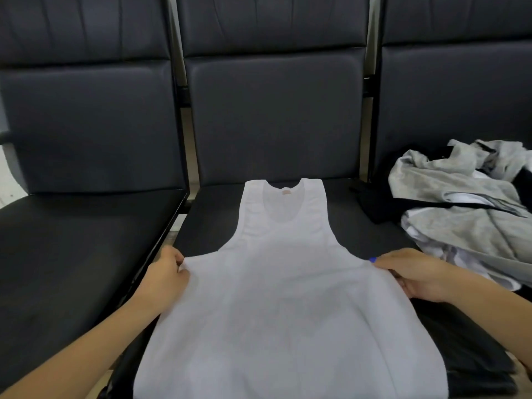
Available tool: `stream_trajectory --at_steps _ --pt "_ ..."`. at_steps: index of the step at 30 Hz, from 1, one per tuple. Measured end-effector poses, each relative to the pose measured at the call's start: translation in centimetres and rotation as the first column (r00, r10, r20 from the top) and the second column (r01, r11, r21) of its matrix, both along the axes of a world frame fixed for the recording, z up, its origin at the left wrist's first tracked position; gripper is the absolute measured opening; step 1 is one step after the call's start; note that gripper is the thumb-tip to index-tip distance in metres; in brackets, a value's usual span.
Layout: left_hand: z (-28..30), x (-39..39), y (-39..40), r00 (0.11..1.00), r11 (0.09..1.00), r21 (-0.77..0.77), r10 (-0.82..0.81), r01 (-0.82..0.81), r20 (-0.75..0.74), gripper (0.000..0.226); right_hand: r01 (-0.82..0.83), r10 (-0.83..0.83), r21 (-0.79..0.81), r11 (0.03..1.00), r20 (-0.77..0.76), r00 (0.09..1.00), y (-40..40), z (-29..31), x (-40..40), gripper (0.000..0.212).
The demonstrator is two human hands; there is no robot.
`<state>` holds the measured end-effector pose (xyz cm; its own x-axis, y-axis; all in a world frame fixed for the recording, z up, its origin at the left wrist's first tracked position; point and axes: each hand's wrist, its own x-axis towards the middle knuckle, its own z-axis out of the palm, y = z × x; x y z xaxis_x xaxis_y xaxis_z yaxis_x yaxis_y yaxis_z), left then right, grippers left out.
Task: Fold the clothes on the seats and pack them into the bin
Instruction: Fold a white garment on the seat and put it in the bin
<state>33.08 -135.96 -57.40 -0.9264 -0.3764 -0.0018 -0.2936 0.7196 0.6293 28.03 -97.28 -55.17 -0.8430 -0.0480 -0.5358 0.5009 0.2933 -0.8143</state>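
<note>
Vest: a white sleeveless vest [285, 298] is lying face-up and spread flat on the middle seat [359, 214], neck pointing toward the backrest, hem hanging toward the person. It is being laid out this way, I judge, so the sides can be folded inward cleanly.
Left hand: the left hand [164, 279] is gripping the vest's left edge just under the armhole, fingers curled around the cloth.
Right hand: the right hand [414, 273] is pinching the right edge at the matching spot, fingers bent over the fabric. A small blue mark is showing at its fingertip; what it is, I cannot tell.
Why the grip: both hands are holding opposite sides at the same level, probably pulling the cloth taut to smooth it.
Pile: a heap of grey, white and black clothes [466, 208] is waiting on the right-hand seat, near the vest but apart from it.
Left seat: the left seat [80, 234] is sitting beside the vest.
Bin: not in view.
Progress: folding of this vest is only beginning; much remains.
</note>
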Motion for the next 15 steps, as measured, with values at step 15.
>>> stream_trajectory --at_steps 15 --pt "0.0 -0.6 0.3 0.969 0.974 0.210 -0.028 0.081 -0.246 0.057 0.209 -0.234 -0.105 0.972 -0.402 0.885 -1.2 -1.3 -1.0 0.070"
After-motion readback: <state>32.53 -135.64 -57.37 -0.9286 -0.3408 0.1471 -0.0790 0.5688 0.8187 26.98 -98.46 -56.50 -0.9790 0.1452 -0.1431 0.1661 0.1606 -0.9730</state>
